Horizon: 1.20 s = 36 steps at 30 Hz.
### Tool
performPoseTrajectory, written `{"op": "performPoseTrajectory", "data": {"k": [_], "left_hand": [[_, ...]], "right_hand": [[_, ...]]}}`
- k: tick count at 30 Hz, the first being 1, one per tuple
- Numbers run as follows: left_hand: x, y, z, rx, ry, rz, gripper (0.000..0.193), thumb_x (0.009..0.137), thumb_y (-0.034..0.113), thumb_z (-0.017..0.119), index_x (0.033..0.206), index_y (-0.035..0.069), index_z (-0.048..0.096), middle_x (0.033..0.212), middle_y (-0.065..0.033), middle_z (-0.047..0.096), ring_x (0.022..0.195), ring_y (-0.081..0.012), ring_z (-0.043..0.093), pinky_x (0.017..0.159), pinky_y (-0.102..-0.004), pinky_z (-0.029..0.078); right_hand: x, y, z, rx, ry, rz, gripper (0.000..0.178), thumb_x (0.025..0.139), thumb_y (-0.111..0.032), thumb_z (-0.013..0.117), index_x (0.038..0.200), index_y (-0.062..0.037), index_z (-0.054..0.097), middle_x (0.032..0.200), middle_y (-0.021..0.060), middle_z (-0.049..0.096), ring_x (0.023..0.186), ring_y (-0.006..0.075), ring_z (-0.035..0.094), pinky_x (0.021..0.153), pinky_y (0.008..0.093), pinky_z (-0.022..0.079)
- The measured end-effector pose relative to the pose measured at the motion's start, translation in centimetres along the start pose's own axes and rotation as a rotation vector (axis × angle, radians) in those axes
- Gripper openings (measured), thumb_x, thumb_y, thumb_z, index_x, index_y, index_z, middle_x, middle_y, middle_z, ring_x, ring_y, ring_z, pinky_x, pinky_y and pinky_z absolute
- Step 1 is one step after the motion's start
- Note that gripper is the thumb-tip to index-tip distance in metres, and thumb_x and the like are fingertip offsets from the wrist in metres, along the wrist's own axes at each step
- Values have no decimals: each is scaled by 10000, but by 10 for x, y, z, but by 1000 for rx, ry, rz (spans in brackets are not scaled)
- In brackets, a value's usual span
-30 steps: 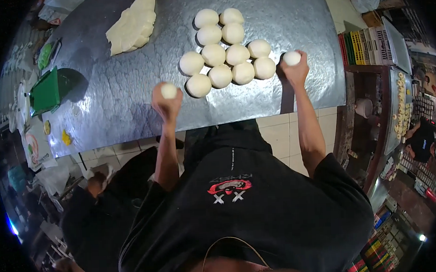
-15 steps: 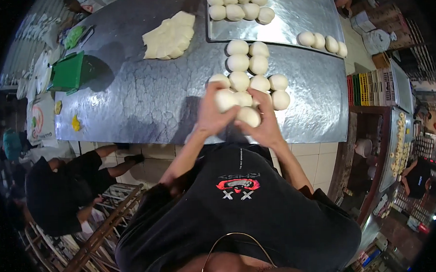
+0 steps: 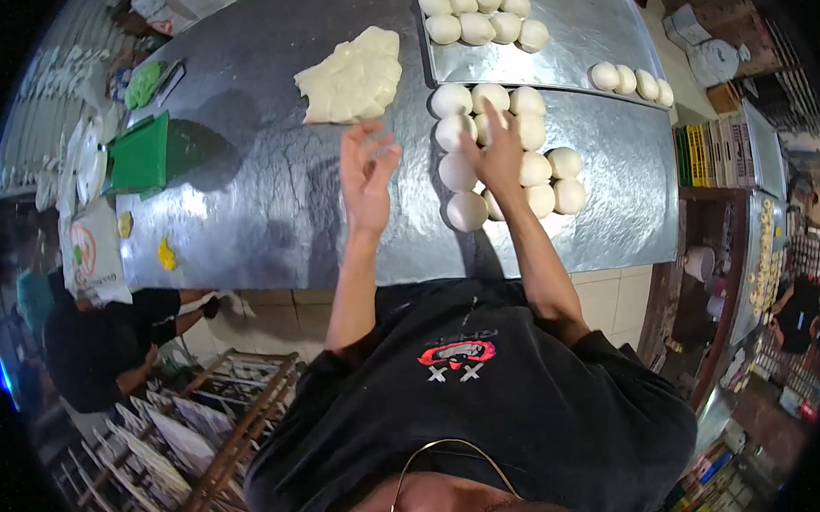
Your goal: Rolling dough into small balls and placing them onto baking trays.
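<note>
Round white dough balls stand packed in rows on the metal worktable, just right of centre. Over these rows reaches my right hand, its fingers apart and pointing away from me; some balls under it are partly hidden. It grips none of them, and whether a fingertip touches one I cannot tell. Left of the balls, my left hand is raised above the table with fingers spread and nothing in it. Just beyond its fingertips lies a flat, uneven slab of pale dough.
A metal tray with more dough balls sits at the far right. On the left are a green plastic container, a green bag and a small yellow lump. A wooden-framed rack and a person are at lower left.
Both hands have let go of the dough balls they held. My left hand has moved left toward the slab, my right farther over the rows. The balls now form a fuller block.
</note>
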State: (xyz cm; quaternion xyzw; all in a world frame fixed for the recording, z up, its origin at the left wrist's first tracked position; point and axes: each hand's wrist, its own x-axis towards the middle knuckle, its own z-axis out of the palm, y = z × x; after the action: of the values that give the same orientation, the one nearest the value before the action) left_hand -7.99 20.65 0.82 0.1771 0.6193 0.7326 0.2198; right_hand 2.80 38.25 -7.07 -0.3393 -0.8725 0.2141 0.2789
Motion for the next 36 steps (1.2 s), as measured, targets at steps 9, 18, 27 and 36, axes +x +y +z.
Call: {"op": "performPoseTrajectory", "data": {"k": [9,18,27,36], "left_hand": [[76,-115,16,341,-255,-364,781,774,266,799,1444,126,424,1303,-172,545,1102,-252,581,849,-378,538],[98,-157,73,367,-248,-213,925,642,111,857,1442,120,393,1380,-138,486,1269,-291,486,1043,-409,438],[69,-130,130,-508,-237,-545,764,806,118,630,1467,155,248,1368,-115,444,1256,-325,482,1016,-456,471],[122,-42,297,-336,-581,-182,971,649,38,710,1479,145,216,1403,-134,409,1304,-293,432,1083,-422,388]], "right_hand": [[43,132,-48,15,-80,421,643,776,-393,763,1301,-87,554,1215,229,547,1127,393,562,955,446,470],[58,153,3,540,-238,316,743,683,-163,779,1374,-118,511,1234,169,592,1104,294,597,958,361,481],[72,165,-21,1623,-514,889,732,749,75,618,1407,-148,388,1310,145,493,1185,291,528,983,389,490],[157,230,-170,1701,-58,326,820,718,85,614,1459,-115,324,1395,112,460,1305,269,454,1101,390,382]]}}
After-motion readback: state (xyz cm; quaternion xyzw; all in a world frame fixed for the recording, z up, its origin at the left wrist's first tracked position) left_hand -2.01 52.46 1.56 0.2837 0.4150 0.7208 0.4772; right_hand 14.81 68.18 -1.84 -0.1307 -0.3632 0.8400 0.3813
